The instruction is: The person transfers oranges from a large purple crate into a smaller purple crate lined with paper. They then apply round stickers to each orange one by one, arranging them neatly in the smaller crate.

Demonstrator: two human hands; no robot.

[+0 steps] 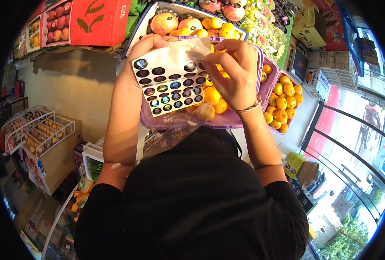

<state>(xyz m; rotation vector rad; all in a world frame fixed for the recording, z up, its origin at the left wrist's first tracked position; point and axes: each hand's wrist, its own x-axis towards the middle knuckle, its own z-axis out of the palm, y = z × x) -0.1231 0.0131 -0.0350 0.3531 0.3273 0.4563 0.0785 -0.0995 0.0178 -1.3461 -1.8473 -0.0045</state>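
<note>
Left hand [142,54] grips sticker sheet [171,82], long axis slanting down-right; right hand [233,71] pinches top edge.

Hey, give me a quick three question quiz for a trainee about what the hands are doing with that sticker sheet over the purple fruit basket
1. True or false: the left hand holds the sticker sheet above the purple basket.
2. What is the right hand doing? A) lifting an orange out of the basket B) pinching at the top edge of the sticker sheet C) resting on the red carton
3. Fill in: the purple basket holds small ____ fruits.

Key:
1. True.
2. B; its fingertips meet at the sheet's upper right edge.
3. Orange.
</note>
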